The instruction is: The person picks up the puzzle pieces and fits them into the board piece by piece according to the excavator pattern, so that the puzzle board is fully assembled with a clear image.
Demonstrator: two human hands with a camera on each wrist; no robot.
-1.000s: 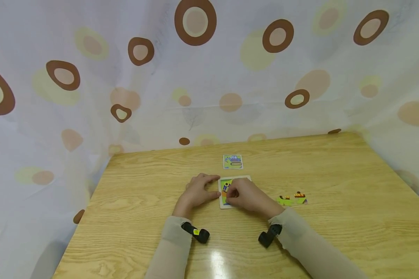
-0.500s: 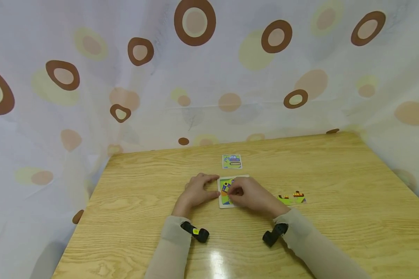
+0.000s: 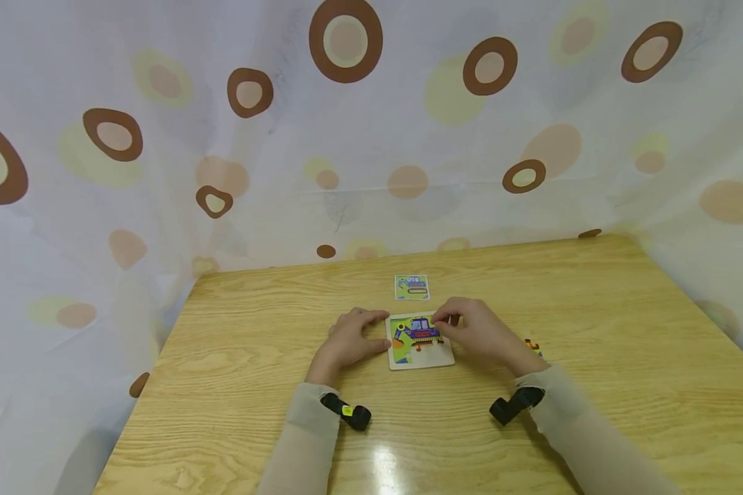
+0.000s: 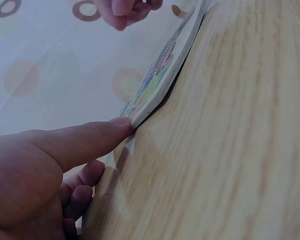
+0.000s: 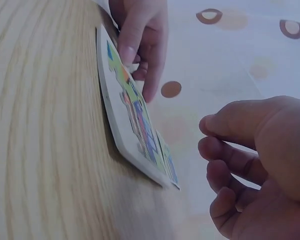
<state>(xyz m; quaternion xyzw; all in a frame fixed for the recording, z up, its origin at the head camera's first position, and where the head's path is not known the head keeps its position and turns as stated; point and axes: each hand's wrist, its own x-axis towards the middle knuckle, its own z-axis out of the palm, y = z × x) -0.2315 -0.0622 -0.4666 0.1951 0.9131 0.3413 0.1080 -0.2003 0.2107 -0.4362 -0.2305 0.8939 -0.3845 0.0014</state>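
A small puzzle board [image 3: 435, 357] with a white rim lies on the table, its fitted pieces picturing a blue excavator on green. White bare backing shows in its lower right part. My left hand [image 3: 345, 342] rests at its left side, index finger and thumb stretched to the edge. In the left wrist view the thumb [image 4: 90, 142] presses against the board's corner. My right hand [image 3: 475, 331] hovers over the board's upper right corner, fingers loosely bent. The right wrist view shows nothing between the right fingers [image 5: 235, 157]. Beyond the right hand lies a loose puzzle piece [image 3: 534, 346], partly hidden.
A picture card [image 3: 412, 287] of the same excavator lies behind the board. The wooden table [image 3: 254, 323] meets a patterned curtain [image 3: 272, 172] at the back and sides. Wrist cameras are strapped on both sleeves.
My right hand has moved from the middle of the board to its upper right corner, uncovering the excavator picture and covering part of the loose pieces. The left hand has stayed still.
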